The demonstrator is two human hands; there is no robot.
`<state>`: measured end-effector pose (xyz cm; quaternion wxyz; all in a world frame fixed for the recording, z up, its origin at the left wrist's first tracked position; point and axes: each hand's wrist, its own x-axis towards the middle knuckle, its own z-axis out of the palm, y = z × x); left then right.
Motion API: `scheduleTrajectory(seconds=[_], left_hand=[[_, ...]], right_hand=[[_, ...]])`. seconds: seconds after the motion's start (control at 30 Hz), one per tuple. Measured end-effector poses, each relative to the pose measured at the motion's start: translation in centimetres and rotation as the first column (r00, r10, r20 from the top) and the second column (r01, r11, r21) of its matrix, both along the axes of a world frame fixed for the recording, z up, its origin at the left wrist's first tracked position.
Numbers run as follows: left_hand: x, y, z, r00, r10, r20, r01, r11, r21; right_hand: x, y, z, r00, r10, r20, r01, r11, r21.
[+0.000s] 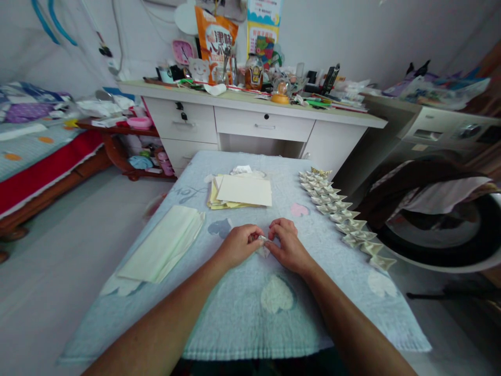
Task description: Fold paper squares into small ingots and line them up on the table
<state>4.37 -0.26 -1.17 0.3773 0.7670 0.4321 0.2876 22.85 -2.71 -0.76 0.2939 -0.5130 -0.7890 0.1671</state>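
Observation:
Near the middle of the cloth-covered table (235, 308), a small folded paper piece (263, 251) sits between my two hands. My left hand (243, 244) pinches its upper left edge with thumb and fingers. My right hand (287, 244) has its thumb against the right side of the same piece, with its fingers curled. Beyond my hands lies a stack of cream paper sheets (246, 190). To the left rests a pile of long pale green paper (160, 244). A row of several folded paper pieces (346, 215) with pointed ends runs down the right side.
A white desk (250, 114) crowded with jars, a bag and small items stands behind the table. On the right is a washing machine (438, 224) with cloth hanging from its open door. A bed (43, 162) and a low wooden shelf (117, 128) stand at the left.

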Motion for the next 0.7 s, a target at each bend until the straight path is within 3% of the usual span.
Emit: scheduleTrajectory(seconds=[0.13,0.27,0.4,0.7], left_hand=[[0.07,-0.01,0.01,0.961,0.076,0.267,-0.023,0.98,-0.197],[0.19,-0.28,0.38,0.896,0.118,0.427,0.035,0.942,-0.335],[0.27,-0.56,0.58,0.899,0.126,0.42,0.055,0.918,-0.394],[0.51,-0.73,0.66,0.904,0.118,0.411,0.077,0.9,-0.429]], right_hand=[[-0.15,-0.16,0.3,0.99,0.006,-0.14,-0.004,1.0,0.012],[-0.38,-0.02,0.24,0.96,0.027,-0.278,-0.05,0.996,-0.076],[-0.45,0.08,0.33,0.932,0.047,-0.36,-0.101,0.986,-0.134],[-0.31,0.05,1.05,0.936,0.086,-0.341,-0.135,0.983,-0.122]])
